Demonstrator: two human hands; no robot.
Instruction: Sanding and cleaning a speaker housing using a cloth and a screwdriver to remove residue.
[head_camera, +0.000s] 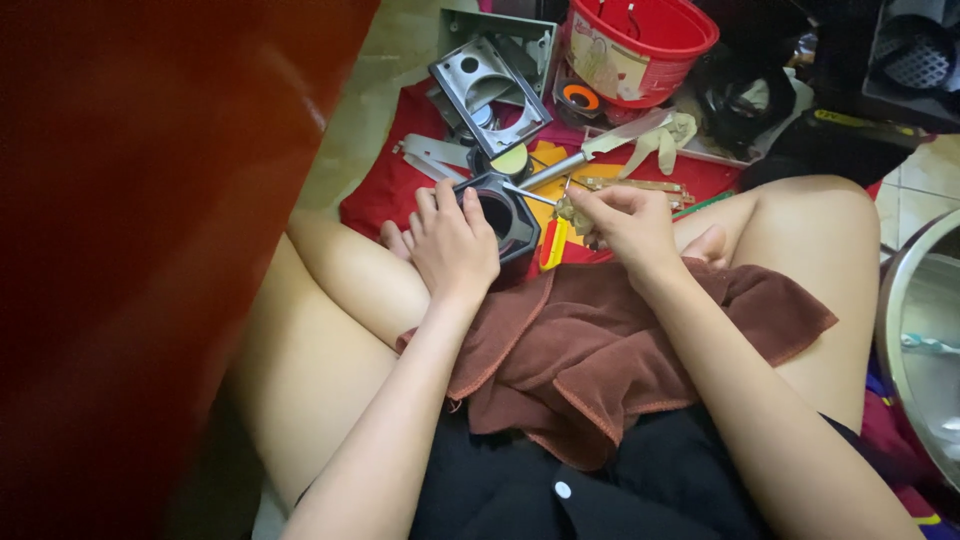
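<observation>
Hands: left hand (452, 243) grips dark housing (505, 218); right hand (630, 222) pinches thin tool (530, 194) into its opening.

Dim warm light, blurred red foreground left, soft shadows

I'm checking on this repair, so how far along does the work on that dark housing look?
Done: a grey metal bracket lies apart on the red cloth, seemingly removed. In hand: the left hand steadies the dark housing, while the right hand pokes a thin tool at its round opening. Left: loose parts and a knife remain scattered; nothing looks reassembled.
</observation>
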